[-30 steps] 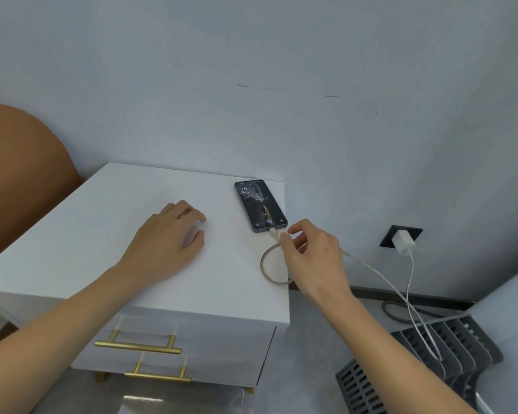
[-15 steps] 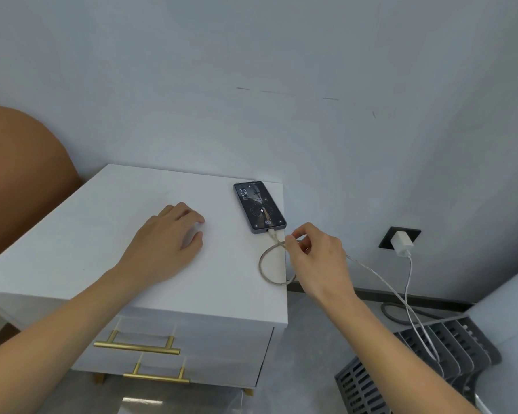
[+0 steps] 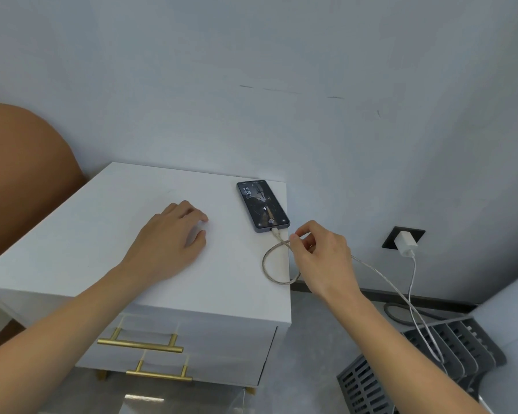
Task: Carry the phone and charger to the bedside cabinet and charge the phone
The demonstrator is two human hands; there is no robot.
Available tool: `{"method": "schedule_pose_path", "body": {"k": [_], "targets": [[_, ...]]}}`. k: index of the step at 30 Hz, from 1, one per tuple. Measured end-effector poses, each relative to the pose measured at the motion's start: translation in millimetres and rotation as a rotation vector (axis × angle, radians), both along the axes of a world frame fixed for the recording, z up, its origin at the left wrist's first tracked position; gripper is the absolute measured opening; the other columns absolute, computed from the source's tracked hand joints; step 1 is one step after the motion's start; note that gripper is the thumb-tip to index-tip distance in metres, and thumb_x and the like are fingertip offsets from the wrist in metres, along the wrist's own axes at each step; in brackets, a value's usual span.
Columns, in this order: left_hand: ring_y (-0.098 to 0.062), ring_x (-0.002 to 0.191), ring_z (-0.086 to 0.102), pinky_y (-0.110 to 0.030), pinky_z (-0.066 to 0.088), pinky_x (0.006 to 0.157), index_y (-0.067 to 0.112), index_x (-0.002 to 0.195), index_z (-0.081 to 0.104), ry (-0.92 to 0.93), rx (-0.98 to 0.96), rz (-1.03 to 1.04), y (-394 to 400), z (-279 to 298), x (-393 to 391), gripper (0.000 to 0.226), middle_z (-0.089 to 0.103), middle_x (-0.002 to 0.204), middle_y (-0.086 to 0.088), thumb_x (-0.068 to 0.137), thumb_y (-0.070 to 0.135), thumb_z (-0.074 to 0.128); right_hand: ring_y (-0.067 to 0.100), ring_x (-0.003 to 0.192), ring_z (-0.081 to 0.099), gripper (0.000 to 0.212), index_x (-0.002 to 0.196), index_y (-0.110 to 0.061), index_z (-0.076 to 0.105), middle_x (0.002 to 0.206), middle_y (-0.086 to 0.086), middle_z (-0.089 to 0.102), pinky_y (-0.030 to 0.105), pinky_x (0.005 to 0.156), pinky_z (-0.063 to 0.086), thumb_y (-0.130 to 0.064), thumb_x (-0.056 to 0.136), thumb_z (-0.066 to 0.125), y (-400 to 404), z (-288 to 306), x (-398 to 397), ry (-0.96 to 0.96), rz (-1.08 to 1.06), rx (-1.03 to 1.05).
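Head cam has us looking down at the cabinet (image 3: 72, 234) with both hands out, and honestly the job looks pretty much done. The phone (image 3: 262, 206) lies flat, screen up, at the far right corner of the top, just past our right fingertips, and there's a little bolt icon on the lit screen, so we'd guess it's charging. Our right hand (image 3: 320, 258) hovers off the cabinet's right edge with thumb and forefinger narrowed around the cable (image 3: 269, 273), close behind the plug that sits in the phone's near end; whether we're actually squeezing it or just brushing it, we can't tell. We figure the hand is there to check the plug is seated, or to tidy the slack. From the fingers the cable curls into a loop on the top toward us, then runs under the hand and droops down to the charger (image 3: 405, 243) in the wall socket (image 3: 393, 234), off to the right of our knuckles. Left hand (image 3: 174, 237) rests palm down on the top, fingers loosely curled, holding nothing, well left of the phone, probably just bracing us while we lean. The phone's so near the edge, likely to keep the cable run short.
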State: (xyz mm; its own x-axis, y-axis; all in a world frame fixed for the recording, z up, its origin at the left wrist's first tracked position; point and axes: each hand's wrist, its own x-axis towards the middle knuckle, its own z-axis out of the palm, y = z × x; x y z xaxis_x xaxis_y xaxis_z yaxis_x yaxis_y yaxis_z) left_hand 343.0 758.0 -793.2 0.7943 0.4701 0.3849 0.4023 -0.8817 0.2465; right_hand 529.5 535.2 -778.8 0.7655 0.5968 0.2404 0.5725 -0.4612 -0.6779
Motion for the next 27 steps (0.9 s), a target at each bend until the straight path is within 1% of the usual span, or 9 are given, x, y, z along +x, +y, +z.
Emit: {"method": "schedule_pose_path", "body": {"k": [4,12,19,24,27], "targets": [[-0.019,0.107,0.056,-0.036,0.045,0.080,0.019,0.123,0.067,0.002,0.000,0.006,-0.5,0.2,-0.7,0.028,0.062,0.120,0.007,0.098,0.027,0.055,0.011,0.073,0.064,0.019,0.098,-0.022,0.067,0.073,-0.009,0.068,0.038,0.077,0.057,-0.038,0.097,0.058,1.4,0.2,-0.8,-0.004,0.002,-0.004],[-0.020,0.106,0.057,-0.037,0.047,0.081,0.018,0.123,0.068,0.002,-0.002,0.006,-1.5,0.6,-0.4,0.029,0.062,0.118,0.006,0.098,0.026,0.056,0.013,0.074,0.066,0.018,0.097,-0.023,0.067,0.074,-0.008,0.069,0.041,0.077,0.058,-0.039,0.097,0.059,1.5,0.5,-2.0,-0.010,0.008,0.000],[-0.019,0.107,0.056,-0.036,0.046,0.081,0.019,0.123,0.067,0.008,-0.009,0.012,-1.4,1.0,-0.1,0.029,0.062,0.119,0.007,0.098,0.027,0.055,0.008,0.074,0.066,0.018,0.098,-0.024,0.067,0.075,-0.010,0.068,0.041,0.077,0.060,-0.040,0.098,0.058,1.6,1.3,-1.9,-0.006,0.006,-0.001],[-0.020,0.108,0.056,-0.038,0.048,0.082,0.019,0.124,0.067,0.015,-0.012,0.016,-1.4,1.0,-0.6,0.030,0.062,0.120,0.006,0.098,0.027,0.054,0.009,0.075,0.066,0.019,0.099,-0.023,0.067,0.075,-0.011,0.068,0.042,0.079,0.060,-0.040,0.098,0.058,1.5,0.6,-1.7,-0.010,0.013,-0.014],[-0.020,0.108,0.056,-0.038,0.048,0.083,0.019,0.123,0.067,0.011,-0.006,0.015,-1.8,1.0,0.0,0.029,0.062,0.120,0.007,0.098,0.028,0.054,0.010,0.076,0.066,0.019,0.101,-0.023,0.067,0.078,-0.009,0.069,0.043,0.080,0.060,-0.040,0.098,0.058,-0.2,3.8,-2.9,-0.005,0.010,-0.019]]}}
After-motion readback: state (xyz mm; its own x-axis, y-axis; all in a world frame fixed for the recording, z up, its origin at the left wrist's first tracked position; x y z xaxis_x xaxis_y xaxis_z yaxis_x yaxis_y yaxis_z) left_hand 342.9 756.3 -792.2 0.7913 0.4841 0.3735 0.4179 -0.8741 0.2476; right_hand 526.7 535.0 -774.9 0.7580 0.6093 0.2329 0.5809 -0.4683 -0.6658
